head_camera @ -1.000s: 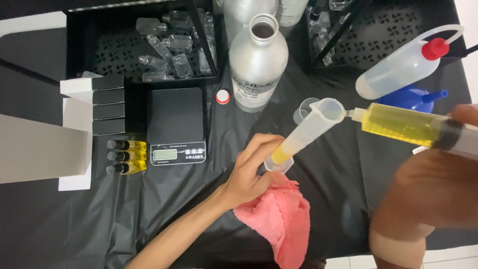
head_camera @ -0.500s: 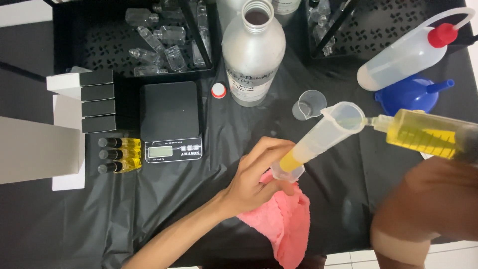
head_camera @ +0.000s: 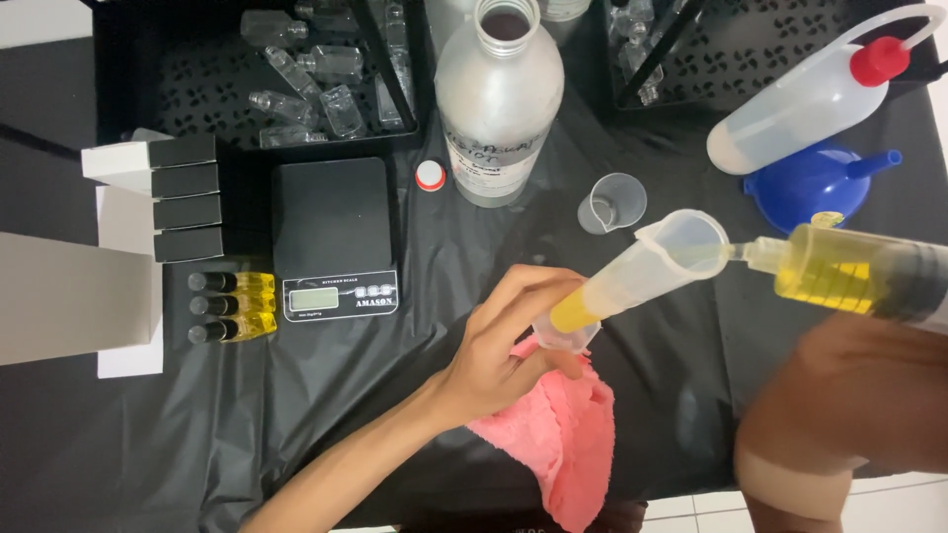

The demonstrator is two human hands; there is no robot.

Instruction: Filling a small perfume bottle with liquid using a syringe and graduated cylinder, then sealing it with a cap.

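A person's left hand point(head_camera: 494, 350) gripped the base of a clear plastic measuring cylinder point(head_camera: 632, 276), holding it tilted with its mouth up and to the right, above a black-covered table point(head_camera: 326, 415). The fingers were curled closed around the foot of the cylinder, just above a crumpled pink cloth point(head_camera: 558, 434). From the right, a large syringe point(head_camera: 849, 276) filled with yellow liquid had its nozzle set at the cylinder's lip; a pool of the same yellow liquid sat in the cylinder's lower end. The right hand point(head_camera: 859, 395) was close to the camera and blurred, so its grip on the syringe could not be told for certain, though it appeared to be wrapped around the barrel's rear.

On the far side stood an open silver bottle point(head_camera: 499, 109), its small red-and-white cap point(head_camera: 430, 176) beside it, with a black digital scale point(head_camera: 336, 237) to the left. Three small vials of yellow liquid point(head_camera: 232, 307) lay left of the scale, near a row of black-and-white boxes point(head_camera: 168, 197). A small clear beaker point(head_camera: 612, 202), a blue funnel point(head_camera: 815, 183) and a wash bottle with a red cap point(head_camera: 800, 104) lay far right.

The pour looked best served by keeping the nozzle inside the lip, the tilt steady, and the plunger pressed slowly so liquid ran down the wall.
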